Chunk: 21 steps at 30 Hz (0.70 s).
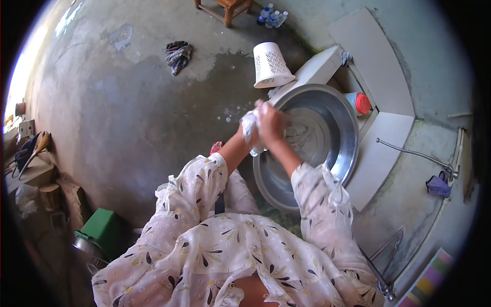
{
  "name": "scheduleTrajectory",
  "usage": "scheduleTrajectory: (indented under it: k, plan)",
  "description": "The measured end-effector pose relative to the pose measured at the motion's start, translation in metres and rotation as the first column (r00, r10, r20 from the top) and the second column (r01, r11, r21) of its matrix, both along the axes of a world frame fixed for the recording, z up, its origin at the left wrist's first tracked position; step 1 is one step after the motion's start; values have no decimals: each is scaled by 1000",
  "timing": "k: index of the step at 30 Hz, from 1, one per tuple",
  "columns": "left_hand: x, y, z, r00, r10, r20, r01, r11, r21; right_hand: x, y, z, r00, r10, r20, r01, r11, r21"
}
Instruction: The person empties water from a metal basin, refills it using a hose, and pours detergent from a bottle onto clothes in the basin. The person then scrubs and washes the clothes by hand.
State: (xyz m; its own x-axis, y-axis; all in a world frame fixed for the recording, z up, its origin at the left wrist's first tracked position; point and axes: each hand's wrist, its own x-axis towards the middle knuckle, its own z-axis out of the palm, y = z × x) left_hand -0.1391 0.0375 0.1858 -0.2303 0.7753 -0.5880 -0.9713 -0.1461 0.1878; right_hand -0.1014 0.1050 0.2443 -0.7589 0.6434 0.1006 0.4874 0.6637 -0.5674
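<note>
My two hands are closed together over the left rim of a large metal basin (pixel 352 134). A wet-looking white cloth (pixel 249 124) is bunched between them. My left hand (pixel 245 137) is wrapped round it, its fingers partly hidden by the cloth. Pressed against it from the other side, my right hand (pixel 272 123) grips the same cloth and is slightly blurred. A bit of the cloth hangs below the hands. Inside the basin, the shiny bottom seems to hold some water.
A white perforated basket (pixel 270 65) stands upside down beyond the basin. Behind the basin's right rim is a red-lidded container (pixel 362 104). A tap (pixel 414 153) reaches in from the right wall. Dark cloths (pixel 178 57) lie on the wet floor; a green bin (pixel 101 233) stands lower left.
</note>
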Motion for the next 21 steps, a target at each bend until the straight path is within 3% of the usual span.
scheduleTrajectory:
  k: [1, 2, 3, 6, 7, 10, 11, 12, 14, 15, 16, 18, 19, 21]
  plan:
    - [-2, -3, -29, 999, 15, -32, -9, 981, 194, 4, -20, 9, 992, 109, -63, -109, 994, -3]
    - [-1, -4, -44, 999, 15, -37, -4, 960, 281, 9, -36, 21, 969, 213, -125, -214, 977, 0]
    - [-2, -5, -48, 999, 4, -53, 13, 950, 313, 10, -45, 42, 975, 220, -10, -220, 975, -27]
    - [4, -9, -7, 998, -55, -32, 59, 991, 122, 2, 10, -23, 998, -59, 16, 59, 998, 22]
    - [6, -10, 0, 998, -62, -15, 63, 994, 85, -1, 24, -20, 989, -117, 94, 115, 993, 19]
    - [5, -7, -2, 993, 69, 100, -71, 997, 15, -3, 10, -14, 986, -122, 115, 117, 992, 51]
    - [3, -4, -17, 993, 100, -54, -104, 992, -75, -2, -8, 3, 997, -44, 70, 44, 999, -4]
    - [-4, -14, -78, 989, 56, 134, -118, 851, 511, 6, -26, 2, 988, 111, -108, -111, 994, 5]
    - [0, -15, -68, 995, 38, 87, -71, 911, 407, 11, -50, 26, 972, 229, -47, -228, 973, 34]
    - [-1, -14, -62, 998, 30, 55, -47, 934, 355, 14, -42, 10, 981, 193, 2, -193, 981, -8]
    - [0, -17, -51, 999, 17, 29, -25, 955, 295, 10, -31, -2, 994, 99, 53, -105, 988, 118]
    - [1, -12, -27, 1000, -16, -25, 20, 984, 180, 1, 10, -13, 990, -56, 130, 57, 998, -2]
    - [1, -7, -19, 996, 59, 72, -76, 965, 251, 0, 12, -15, 990, -56, 132, 53, 998, 25]
    - [-5, -14, -19, 1000, 8, -19, -4, 980, 197, -1, 15, -19, 989, -53, 137, 41, 996, 84]
